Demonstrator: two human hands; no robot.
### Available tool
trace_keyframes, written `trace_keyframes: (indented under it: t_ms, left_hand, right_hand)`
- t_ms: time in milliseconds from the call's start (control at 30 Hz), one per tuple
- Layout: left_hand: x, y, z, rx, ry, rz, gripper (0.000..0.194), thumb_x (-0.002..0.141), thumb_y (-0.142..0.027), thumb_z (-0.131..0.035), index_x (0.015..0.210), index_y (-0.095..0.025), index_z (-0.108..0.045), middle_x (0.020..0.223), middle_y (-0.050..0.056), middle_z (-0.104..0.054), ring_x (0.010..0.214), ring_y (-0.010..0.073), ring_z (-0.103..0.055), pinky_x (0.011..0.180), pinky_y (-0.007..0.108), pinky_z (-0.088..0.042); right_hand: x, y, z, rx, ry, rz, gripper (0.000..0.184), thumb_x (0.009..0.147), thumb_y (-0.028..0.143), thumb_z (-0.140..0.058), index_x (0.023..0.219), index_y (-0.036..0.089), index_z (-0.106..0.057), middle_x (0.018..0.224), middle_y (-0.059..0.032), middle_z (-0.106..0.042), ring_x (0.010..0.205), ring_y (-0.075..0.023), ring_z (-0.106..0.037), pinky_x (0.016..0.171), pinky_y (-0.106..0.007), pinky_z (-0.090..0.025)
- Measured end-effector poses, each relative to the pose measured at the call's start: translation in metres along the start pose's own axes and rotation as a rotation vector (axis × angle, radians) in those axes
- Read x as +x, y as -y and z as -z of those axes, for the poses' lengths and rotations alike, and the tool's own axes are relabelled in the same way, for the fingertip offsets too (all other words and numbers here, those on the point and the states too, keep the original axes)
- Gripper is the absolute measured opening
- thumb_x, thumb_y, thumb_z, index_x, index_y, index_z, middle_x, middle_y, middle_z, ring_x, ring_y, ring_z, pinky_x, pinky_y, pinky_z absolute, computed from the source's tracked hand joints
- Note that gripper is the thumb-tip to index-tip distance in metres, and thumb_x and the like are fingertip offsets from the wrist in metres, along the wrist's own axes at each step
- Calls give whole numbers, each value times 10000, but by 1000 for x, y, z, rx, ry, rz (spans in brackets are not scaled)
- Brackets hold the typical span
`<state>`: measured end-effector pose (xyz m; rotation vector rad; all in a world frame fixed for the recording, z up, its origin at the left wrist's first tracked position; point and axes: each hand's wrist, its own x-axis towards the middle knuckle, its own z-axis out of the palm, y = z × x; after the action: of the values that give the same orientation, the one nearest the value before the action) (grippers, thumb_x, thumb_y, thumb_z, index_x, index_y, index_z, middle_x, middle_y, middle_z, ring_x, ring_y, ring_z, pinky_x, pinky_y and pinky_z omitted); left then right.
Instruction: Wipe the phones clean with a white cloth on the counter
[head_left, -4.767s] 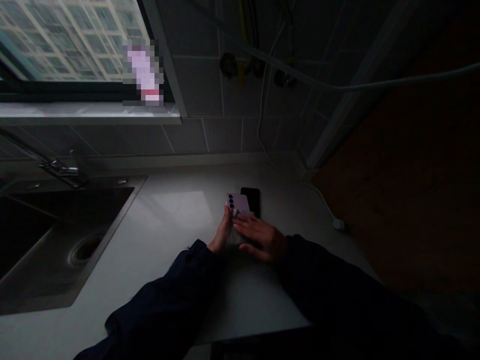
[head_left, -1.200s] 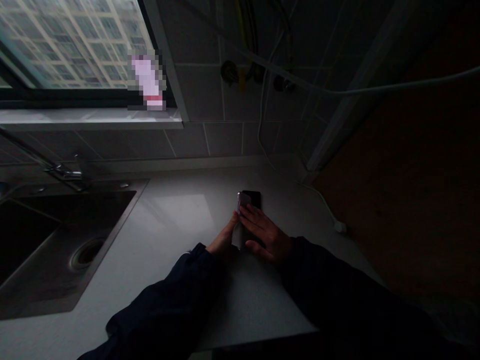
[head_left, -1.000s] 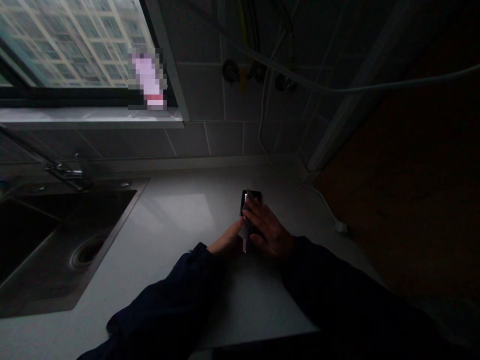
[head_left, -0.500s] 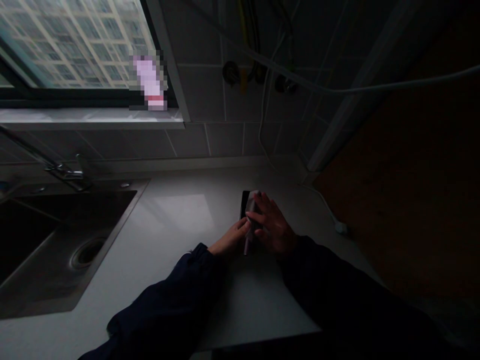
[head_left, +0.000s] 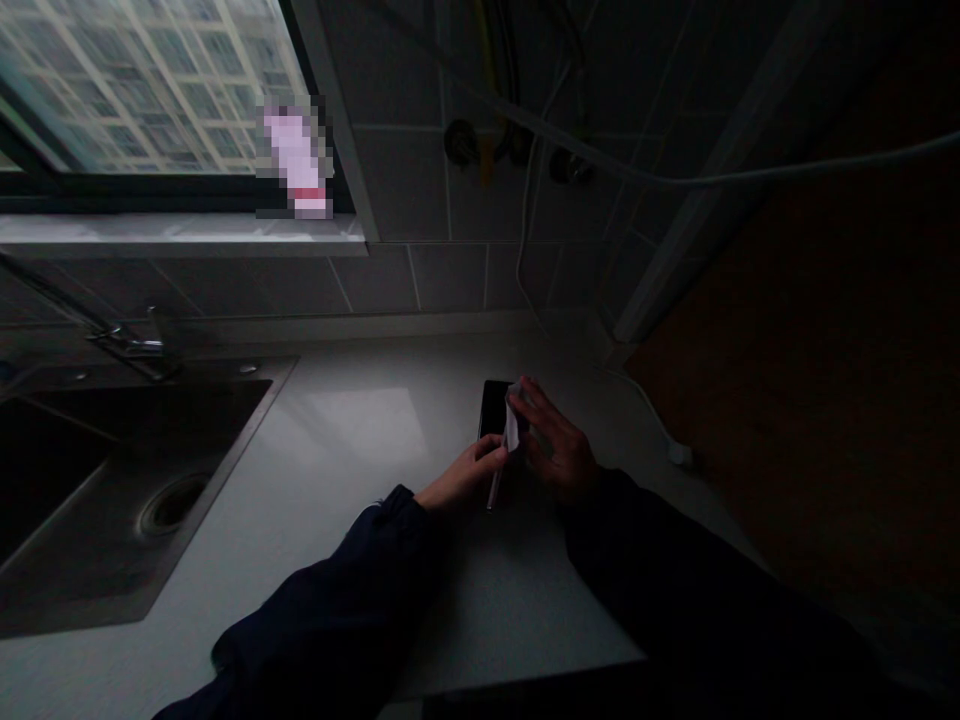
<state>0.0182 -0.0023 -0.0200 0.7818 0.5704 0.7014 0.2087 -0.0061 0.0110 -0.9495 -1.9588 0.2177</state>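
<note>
A dark flat phone-like slab [head_left: 492,408] lies on the white countertop [head_left: 360,490], partly behind my hands. Over its right side a thin whitish sheet [head_left: 513,430] stands up; whether it is paper or cloth I cannot tell. My left hand [head_left: 466,474] pinches the sheet's lower part between thumb and fingers. On the right, the fingertips of my right hand [head_left: 561,448] close on its upper edge. A narrow pale strip [head_left: 493,490] shows below my left fingers; what it belongs to is unclear.
To the left is a steel sink [head_left: 217,480] with a faucet [head_left: 131,342]. A white cable ends in a plug [head_left: 680,454] on the counter's right. The window sill [head_left: 187,230] and tiled wall are behind; a pixelated pink object [head_left: 296,155] stands there.
My right hand has drawn slightly right, tilting the whitish sheet more upright and baring more of the dark slab. My left hand stays nearly in place.
</note>
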Motion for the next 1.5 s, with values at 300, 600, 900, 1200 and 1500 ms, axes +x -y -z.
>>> trace_keyframes:
  t_ms: [300, 600, 900, 1200, 1500]
  left_hand:
    - [-1, -4, -3, 25, 14, -14, 680, 666, -551, -869, 1112, -155, -543, 847, -4, -572, 661, 109, -570, 576, 238, -421]
    - [-8, -12, -14, -77, -53, 54, 567, 663, -604, -844, 949, -177, -605, 762, 2, -584, 647, 132, -572, 571, 260, -401]
    - [-6, -8, -8, -116, -77, 84, 558, 656, -628, -835, 889, -148, -672, 702, 21, -605, 598, 134, -558, 560, 276, -394]
    - [-5, -6, -5, -176, -42, 95, 515, 719, -600, -802, 920, -138, -699, 712, 43, -628, 609, 146, -575, 569, 285, -408]
    - [-6, -7, -5, -175, -68, 117, 530, 711, -622, -796, 919, -144, -697, 672, 31, -598, 580, 147, -557, 547, 285, -420]
  right_hand:
    - [-2, -18, -7, 152, -113, -167, 334, 960, 282, -626, 1286, 276, -703, 1309, -68, -711, 1198, -243, -689, 1057, -437, -560]
    - [-7, -12, -15, 164, -85, -234, 371, 952, 340, -628, 1317, 309, -683, 1250, -96, -596, 1084, -237, -668, 947, -420, -613]
    - [-10, -11, -18, 176, -43, -195, 464, 944, 259, -608, 1404, 320, -611, 1186, -80, -588, 1040, -225, -663, 896, -385, -613]
    - [-8, -4, -14, 103, -61, -71, 490, 943, 235, -600, 1419, 351, -592, 1183, -66, -608, 1079, -226, -650, 921, -376, -595]
    - [-7, 0, -14, 116, -125, -92, 380, 909, 264, -635, 1289, 265, -639, 1254, -94, -687, 1154, -259, -678, 995, -435, -577]
